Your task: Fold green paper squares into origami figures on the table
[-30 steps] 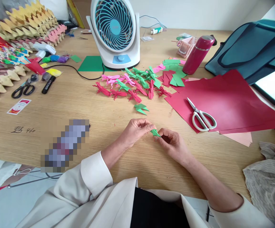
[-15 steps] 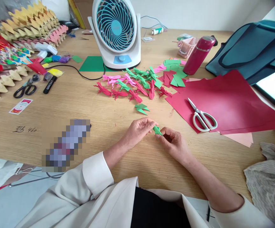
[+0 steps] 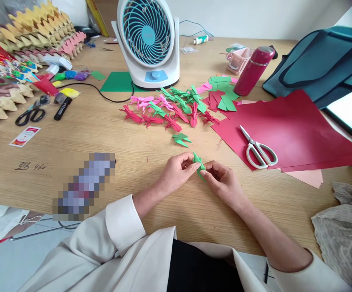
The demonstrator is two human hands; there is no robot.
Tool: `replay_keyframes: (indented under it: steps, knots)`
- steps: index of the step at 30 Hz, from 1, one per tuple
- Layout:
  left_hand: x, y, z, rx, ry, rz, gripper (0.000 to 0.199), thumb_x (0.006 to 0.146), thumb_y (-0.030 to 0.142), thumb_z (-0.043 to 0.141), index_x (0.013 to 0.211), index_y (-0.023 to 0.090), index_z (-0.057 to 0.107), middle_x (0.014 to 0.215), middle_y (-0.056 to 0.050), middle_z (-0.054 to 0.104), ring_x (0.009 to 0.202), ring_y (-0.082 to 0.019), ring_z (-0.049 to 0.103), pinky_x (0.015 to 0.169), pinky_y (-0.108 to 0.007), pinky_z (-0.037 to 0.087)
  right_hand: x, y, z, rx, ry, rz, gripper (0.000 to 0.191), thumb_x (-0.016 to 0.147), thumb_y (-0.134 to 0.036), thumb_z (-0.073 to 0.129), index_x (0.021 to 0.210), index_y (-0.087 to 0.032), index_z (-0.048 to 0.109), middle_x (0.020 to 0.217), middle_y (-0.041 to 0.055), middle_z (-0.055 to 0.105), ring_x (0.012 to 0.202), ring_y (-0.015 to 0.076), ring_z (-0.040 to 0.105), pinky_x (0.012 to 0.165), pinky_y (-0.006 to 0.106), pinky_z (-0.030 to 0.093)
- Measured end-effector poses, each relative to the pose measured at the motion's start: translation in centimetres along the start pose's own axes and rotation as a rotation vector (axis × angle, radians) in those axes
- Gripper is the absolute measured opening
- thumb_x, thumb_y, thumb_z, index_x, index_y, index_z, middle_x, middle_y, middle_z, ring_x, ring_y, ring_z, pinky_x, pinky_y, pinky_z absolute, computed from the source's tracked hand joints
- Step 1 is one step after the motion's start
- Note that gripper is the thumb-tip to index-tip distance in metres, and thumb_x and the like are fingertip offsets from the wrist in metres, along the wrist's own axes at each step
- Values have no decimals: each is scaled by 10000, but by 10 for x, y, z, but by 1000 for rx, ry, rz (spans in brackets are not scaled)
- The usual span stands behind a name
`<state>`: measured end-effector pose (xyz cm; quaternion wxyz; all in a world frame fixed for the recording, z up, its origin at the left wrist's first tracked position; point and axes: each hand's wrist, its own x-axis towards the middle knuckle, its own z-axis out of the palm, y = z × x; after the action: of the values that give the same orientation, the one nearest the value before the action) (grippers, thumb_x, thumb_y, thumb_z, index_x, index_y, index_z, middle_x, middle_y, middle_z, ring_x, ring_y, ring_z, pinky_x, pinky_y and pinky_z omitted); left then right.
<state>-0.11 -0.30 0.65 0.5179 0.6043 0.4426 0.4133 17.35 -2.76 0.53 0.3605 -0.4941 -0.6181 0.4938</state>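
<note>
Pinching green paper point(image 3: 196, 158), the left hand point(image 3: 178, 169) and right hand point(image 3: 223, 181) sat below centre; folded papers point(image 3: 180, 112) lay above, white scissors point(image 3: 253, 142) right of centre, fan point(image 3: 148, 36) top centre, bottle point(image 3: 254, 72) upper right.

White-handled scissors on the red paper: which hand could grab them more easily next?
Probably the right hand: the scissors lie on its side, closer to it. The left hand is farther away, though both are holding the green folded paper.

so pointy green paper bit point(image 3: 197, 158) up front, spiky multicolour paper figures point(image 3: 180, 113) behind it, flat red paper sheets point(image 3: 291, 129) to the right
</note>
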Motion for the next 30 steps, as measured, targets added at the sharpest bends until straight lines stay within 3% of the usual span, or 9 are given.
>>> replay_keyframes:
  steps: [11, 17, 24, 30]
  knots:
    - [-1, -2, 5, -240, -92, -130, 324, 736, 413, 761, 760, 158, 562, 683, 39, 549, 541, -67, 502, 472, -187, 450, 1, 5, 1, 31, 109, -14, 333, 894, -491, 606, 747, -194, 576, 629, -19, 492, 582, 119, 397, 548, 262, 328]
    - [-1, -4, 4, -177, -39, -127, 322, 761, 419, 738, 729, 163, 544, 671, 35, 534, 564, -74, 485, 470, -182, 402, 1, 4, 0, 23, 30, -13, 294, 912, -433, 596, 766, -178, 598, 650, -18, 491, 597, 114, 391, 560, 264, 324]
    - [-2, -4, 3, -90, -106, -56, 256, 810, 368, 704, 748, 155, 574, 616, 53, 511, 539, -64, 450, 530, -200, 360, -1, 0, 1, -146, 24, -26, 323, 912, -417, 588, 694, -179, 567, 592, -40, 419, 564, 103, 351, 523, 256, 281]
    - [-1, -4, 2, -101, -61, -40, 271, 802, 392, 712, 764, 153, 589, 693, 30, 558, 606, -81, 470, 576, -212, 375, -1, -4, 1, -182, -46, -83, 272, 927, -397, 573, 757, -186, 594, 678, -6, 522, 620, 129, 439, 588, 274, 353]
